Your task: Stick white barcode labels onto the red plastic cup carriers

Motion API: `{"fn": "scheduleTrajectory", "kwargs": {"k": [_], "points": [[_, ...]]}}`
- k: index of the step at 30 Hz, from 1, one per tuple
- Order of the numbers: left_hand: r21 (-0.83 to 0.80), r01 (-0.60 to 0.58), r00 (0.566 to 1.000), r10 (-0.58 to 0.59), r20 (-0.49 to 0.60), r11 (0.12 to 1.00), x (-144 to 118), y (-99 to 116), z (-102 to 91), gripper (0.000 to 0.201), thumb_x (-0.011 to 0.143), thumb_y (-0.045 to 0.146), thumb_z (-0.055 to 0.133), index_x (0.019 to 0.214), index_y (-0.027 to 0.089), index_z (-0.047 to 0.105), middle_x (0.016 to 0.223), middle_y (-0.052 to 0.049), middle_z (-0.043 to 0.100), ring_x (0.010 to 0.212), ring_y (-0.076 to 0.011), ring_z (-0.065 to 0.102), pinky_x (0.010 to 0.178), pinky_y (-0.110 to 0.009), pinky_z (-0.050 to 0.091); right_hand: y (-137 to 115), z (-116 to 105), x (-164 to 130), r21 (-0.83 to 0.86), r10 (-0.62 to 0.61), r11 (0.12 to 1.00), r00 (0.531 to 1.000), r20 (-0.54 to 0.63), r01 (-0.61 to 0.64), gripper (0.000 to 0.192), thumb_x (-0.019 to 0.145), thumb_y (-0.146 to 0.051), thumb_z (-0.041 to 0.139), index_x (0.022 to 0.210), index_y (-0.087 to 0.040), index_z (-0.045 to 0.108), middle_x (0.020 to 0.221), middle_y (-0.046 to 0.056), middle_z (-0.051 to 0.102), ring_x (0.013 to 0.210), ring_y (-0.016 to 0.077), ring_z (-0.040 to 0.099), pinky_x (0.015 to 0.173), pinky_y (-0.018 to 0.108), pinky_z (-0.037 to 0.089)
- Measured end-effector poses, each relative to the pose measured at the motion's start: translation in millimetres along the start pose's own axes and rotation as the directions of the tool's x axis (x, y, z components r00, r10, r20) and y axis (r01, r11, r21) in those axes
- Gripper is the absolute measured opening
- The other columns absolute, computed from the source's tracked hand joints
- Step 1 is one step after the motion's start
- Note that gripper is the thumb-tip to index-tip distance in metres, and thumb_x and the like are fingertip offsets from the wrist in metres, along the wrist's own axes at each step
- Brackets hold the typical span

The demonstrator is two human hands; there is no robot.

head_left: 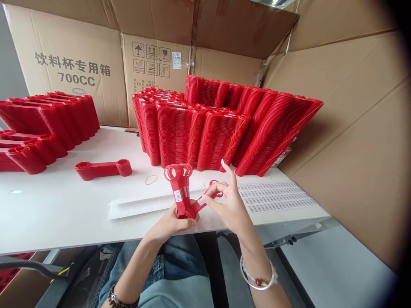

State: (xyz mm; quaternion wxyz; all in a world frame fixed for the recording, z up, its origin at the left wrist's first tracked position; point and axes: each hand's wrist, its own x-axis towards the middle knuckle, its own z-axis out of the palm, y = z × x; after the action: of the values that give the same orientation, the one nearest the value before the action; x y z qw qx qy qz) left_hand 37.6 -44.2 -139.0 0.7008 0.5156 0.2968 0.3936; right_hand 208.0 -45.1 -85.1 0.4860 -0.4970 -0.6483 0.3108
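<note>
My left hand (171, 222) grips the lower end of a fanned bunch of flat red plastic carriers (180, 188), held upright above the table's front edge. One carrier (205, 200) is splayed out to the right, and my right hand (228, 203) pinches it near its ring end. A small white sticker (222, 162) clings to my right index fingertip. White barcode labels show on the held carriers. A sheet of small labels (276, 196) lies just right of my right hand.
A large block of stacked red carriers (224, 124) stands behind my hands, and more stacks (41, 124) fill the left. A short stack (104, 168) and a rubber band (150, 179) lie on the white table (64, 205). Cardboard boxes (73, 64) wall the back and right.
</note>
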Motion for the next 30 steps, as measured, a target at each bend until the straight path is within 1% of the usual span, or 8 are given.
{"fn": "scheduleTrajectory", "kwargs": {"k": [7, 13, 17, 21, 25, 27, 29, 30], "points": [[-0.008, 0.011, 1.000, -0.011, -0.004, 1.000, 0, 0, 0.6, 0.011, 0.065, 0.022, 0.068, 0.070, 0.018, 0.059, 0.064, 0.000, 0.050, 0.051, -0.0093, 0.026, 0.050, -0.026, 0.019, 0, 3, 0, -0.024, -0.012, 1.000, 1.000, -0.021, 0.011, 0.087, 0.078, -0.021, 0.062, 0.151, -0.022, 0.014, 0.071, -0.006, 0.064, 0.085, 0.0207, 0.064, 0.094, 0.046, 0.048], [-0.018, 0.006, 1.000, -0.006, 0.002, 1.000, 1, 1, 1.9, 0.011, 0.065, 0.023, 0.068, 0.071, 0.018, 0.059, 0.063, 0.000, 0.049, 0.051, -0.0095, 0.026, 0.050, -0.026, 0.018, -4, 3, -1, -0.072, 0.000, 0.997, 1.000, -0.019, -0.001, 0.083, 0.079, -0.020, 0.061, 0.150, -0.020, 0.016, 0.073, -0.005, 0.064, 0.090, 0.0217, 0.064, 0.094, 0.045, 0.049], [-0.006, 0.016, 1.000, -0.016, -0.003, 1.000, 1, 1, 1.7, 0.013, 0.064, 0.024, 0.069, 0.069, 0.019, 0.059, 0.063, 0.000, 0.050, 0.051, -0.0099, 0.027, 0.049, -0.026, 0.018, -6, 3, 1, -0.126, -0.010, 0.992, 1.000, -0.018, 0.007, 0.081, 0.080, -0.019, 0.060, 0.149, -0.019, 0.017, 0.074, -0.003, 0.064, 0.090, 0.0227, 0.066, 0.089, 0.043, 0.052], [-0.019, 0.001, 1.000, -0.001, -0.002, 1.000, 1, -1, 0.6, 0.012, 0.066, 0.022, 0.067, 0.076, 0.018, 0.060, 0.064, 0.001, 0.049, 0.051, -0.0090, 0.026, 0.049, -0.025, 0.017, -3, 10, 0, -0.220, -0.120, 0.969, 0.992, -0.033, 0.110, 0.081, 0.081, -0.015, 0.058, 0.150, -0.024, 0.017, 0.073, -0.003, 0.061, 0.085, 0.0221, 0.064, 0.087, 0.042, 0.052], [-0.020, -0.029, 0.999, 0.029, -0.016, 0.999, 4, -3, 0.2, 0.010, 0.067, 0.020, 0.065, 0.073, 0.018, 0.057, 0.062, 0.003, 0.047, 0.052, -0.0086, 0.027, 0.049, -0.025, 0.018, 0, 23, -2, -0.390, -0.269, 0.894, 0.961, -0.070, 0.222, 0.084, 0.082, -0.012, 0.060, 0.153, -0.029, 0.018, 0.075, -0.001, 0.056, 0.083, 0.0238, 0.058, 0.088, 0.046, 0.052], [-0.023, -0.047, 0.998, 0.046, -0.043, 0.999, 5, -3, 0.4, 0.012, 0.067, 0.019, 0.065, 0.069, 0.018, 0.054, 0.061, 0.003, 0.046, 0.052, -0.0089, 0.028, 0.050, -0.025, 0.018, 1, 26, -2, -0.475, -0.337, 0.840, 0.938, -0.076, 0.263, 0.083, 0.083, -0.014, 0.061, 0.153, -0.031, 0.019, 0.087, 0.004, 0.060, 0.096, 0.0281, 0.057, 0.091, 0.050, 0.050], [-0.039, -0.063, 0.997, 0.062, -0.050, 0.997, 5, -3, 0.6, 0.013, 0.067, 0.020, 0.065, 0.070, 0.018, 0.053, 0.061, 0.003, 0.045, 0.053, -0.0091, 0.028, 0.050, -0.025, 0.018, 2, 27, 0, -0.559, -0.402, 0.777, 0.912, -0.085, 0.290, 0.083, 0.085, -0.019, 0.064, 0.153, -0.031, 0.018, 0.112, 0.010, 0.062, 0.111, 0.0328, 0.054, 0.098, 0.056, 0.045], [-0.046, -0.067, 0.997, 0.065, -0.043, 0.997, 5, -3, 0.6, 0.013, 0.068, 0.021, 0.065, 0.073, 0.018, 0.054, 0.061, 0.003, 0.045, 0.053, -0.0092, 0.027, 0.050, -0.025, 0.018, 2, 26, 1, -0.590, -0.425, 0.752, 0.901, -0.090, 0.296, 0.084, 0.085, -0.021, 0.065, 0.153, -0.031, 0.017, 0.124, 0.012, 0.058, 0.116, 0.0345, 0.052, 0.100, 0.059, 0.042]]}}
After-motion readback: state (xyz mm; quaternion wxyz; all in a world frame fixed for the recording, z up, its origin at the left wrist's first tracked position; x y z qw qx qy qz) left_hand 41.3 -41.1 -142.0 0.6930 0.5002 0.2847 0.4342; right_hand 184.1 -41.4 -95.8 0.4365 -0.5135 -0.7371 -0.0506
